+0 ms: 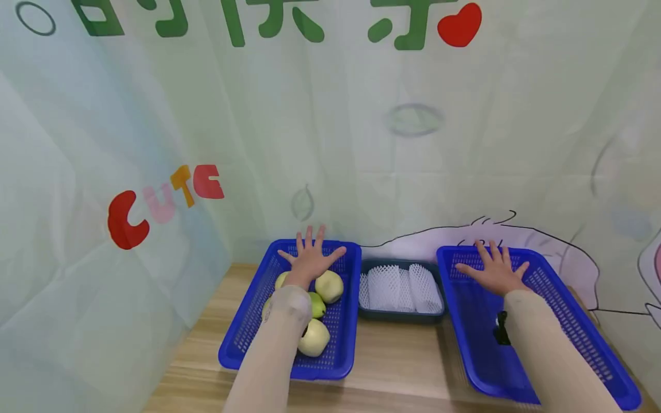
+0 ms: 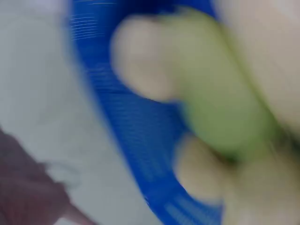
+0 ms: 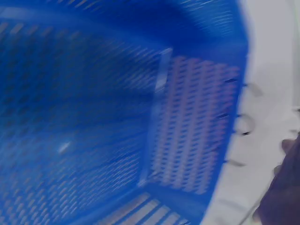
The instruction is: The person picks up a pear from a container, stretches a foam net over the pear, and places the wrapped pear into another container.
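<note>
My left hand (image 1: 310, 261) is spread over the back part of a blue basket (image 1: 320, 374), fingers straight and holding nothing. Inside that basket lie several round pale-yellow fruits (image 1: 329, 287) and a greener fruit (image 1: 317, 305); my forearm hides part of them. The left wrist view is blurred, with the green fruit (image 2: 211, 84) large and the left hand (image 2: 28, 187) at the lower left. Over the back of a second blue basket (image 1: 477, 350) my right hand (image 1: 496, 272) is spread likewise. In the right wrist view, this basket's mesh floor (image 3: 75, 117) shows no fruit.
Between the baskets stands a dark tray (image 1: 397, 316) with white foam net sleeves (image 1: 384, 288). Everything rests on a wooden table (image 1: 397, 355). A printed cloth backdrop (image 1: 320, 137) hangs close behind and along the left side. A black wrist device (image 1: 501, 332) shows at the right cuff.
</note>
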`<state>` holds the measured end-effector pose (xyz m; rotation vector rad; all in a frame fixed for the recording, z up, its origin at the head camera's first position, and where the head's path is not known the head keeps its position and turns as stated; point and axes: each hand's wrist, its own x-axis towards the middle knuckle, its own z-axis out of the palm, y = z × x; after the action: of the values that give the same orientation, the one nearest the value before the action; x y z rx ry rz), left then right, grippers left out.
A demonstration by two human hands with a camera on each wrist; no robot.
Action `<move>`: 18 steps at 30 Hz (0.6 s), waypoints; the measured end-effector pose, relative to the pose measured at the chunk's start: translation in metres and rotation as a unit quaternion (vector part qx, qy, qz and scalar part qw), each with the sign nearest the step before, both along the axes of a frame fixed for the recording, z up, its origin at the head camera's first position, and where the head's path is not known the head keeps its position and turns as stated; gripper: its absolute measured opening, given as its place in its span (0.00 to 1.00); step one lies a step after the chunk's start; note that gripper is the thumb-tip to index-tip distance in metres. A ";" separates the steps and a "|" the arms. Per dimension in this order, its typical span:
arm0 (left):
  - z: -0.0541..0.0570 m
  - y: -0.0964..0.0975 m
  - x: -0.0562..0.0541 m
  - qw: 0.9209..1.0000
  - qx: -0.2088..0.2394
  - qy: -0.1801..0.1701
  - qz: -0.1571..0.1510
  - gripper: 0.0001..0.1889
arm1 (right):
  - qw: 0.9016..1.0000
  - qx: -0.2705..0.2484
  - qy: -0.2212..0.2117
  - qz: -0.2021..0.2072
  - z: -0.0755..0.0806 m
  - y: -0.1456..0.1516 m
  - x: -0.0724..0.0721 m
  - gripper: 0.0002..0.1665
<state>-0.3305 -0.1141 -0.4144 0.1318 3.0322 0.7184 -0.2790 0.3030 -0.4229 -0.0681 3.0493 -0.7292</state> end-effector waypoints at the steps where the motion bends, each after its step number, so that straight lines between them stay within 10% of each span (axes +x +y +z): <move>1: 0.007 -0.003 0.008 0.999 0.039 -0.012 -0.004 0.49 | 0.999 -0.038 -0.012 0.000 0.006 0.000 0.004 0.56; 4: 0.020 -0.014 0.042 0.988 0.149 -0.039 -0.023 0.45 | 0.978 -0.195 -0.064 -0.023 0.012 0.006 0.025 0.55; 9: 0.008 -0.022 0.103 0.961 0.268 -0.007 -0.069 0.38 | 0.910 -0.398 -0.035 -0.110 -0.055 0.038 0.050 0.46; 14: -0.022 -0.001 0.134 0.941 0.334 0.022 -0.047 0.36 | 0.904 -0.393 0.003 -0.170 -0.134 0.049 0.036 0.46; 18: -0.041 0.021 0.136 0.930 0.365 0.020 -0.040 0.32 | 0.912 -0.378 -0.015 -0.157 -0.111 0.008 0.046 0.47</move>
<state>-0.1944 -0.0928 -0.4554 0.2744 2.5961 1.8016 -0.2328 0.3109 -0.5342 0.4335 2.5667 -1.8556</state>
